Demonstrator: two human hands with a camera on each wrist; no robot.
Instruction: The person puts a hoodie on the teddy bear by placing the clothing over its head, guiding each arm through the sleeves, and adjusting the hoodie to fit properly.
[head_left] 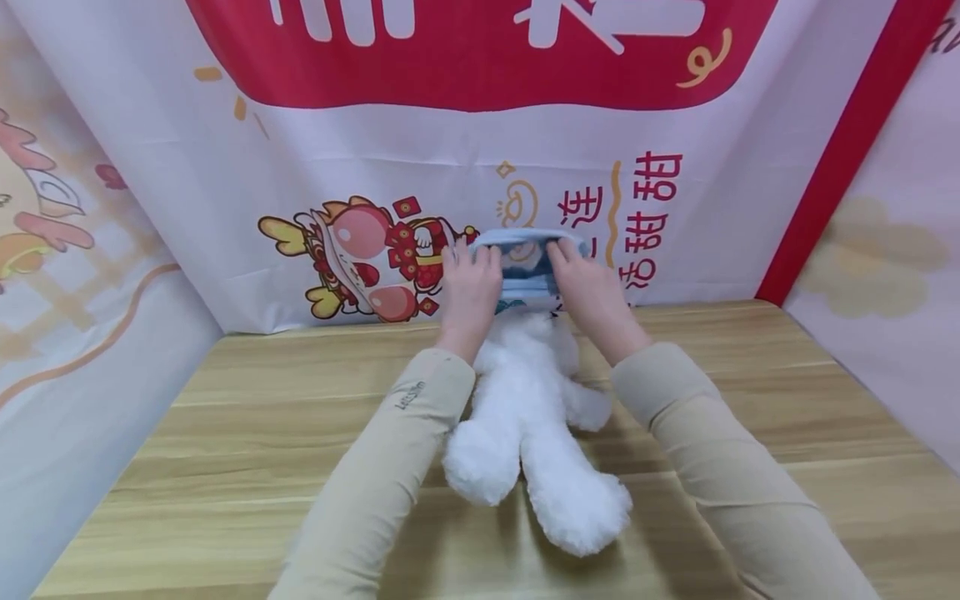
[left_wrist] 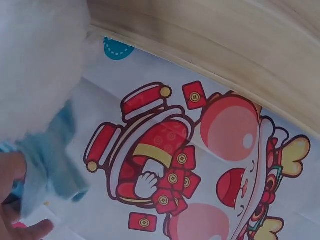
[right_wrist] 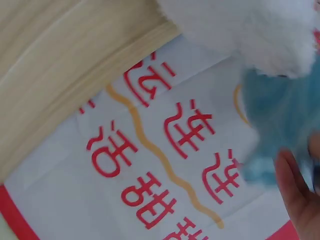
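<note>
A white fluffy plush toy (head_left: 525, 392) lies on the table, its legs toward me and its other end near the back wall. At that far end a small light blue garment (head_left: 528, 287) is spread between both hands. My left hand (head_left: 471, 293) pinches the garment's left edge, and my right hand (head_left: 592, 293) pinches its right edge, so its opening gapes. In the left wrist view, the blue cloth (left_wrist: 47, 165) hangs beside the white fur (left_wrist: 40, 65). Thin blue cloth (right_wrist: 282, 115) stretches below the fur in the right wrist view. The toy's head is mostly hidden.
The wood-grain table (head_left: 262, 467) ends at a white back wall cloth (head_left: 360, 142) printed with red characters and a cartoon figure (head_left: 367, 258). Printed cloths hang on the left (head_left: 75, 275) and right (head_left: 885, 250) sides.
</note>
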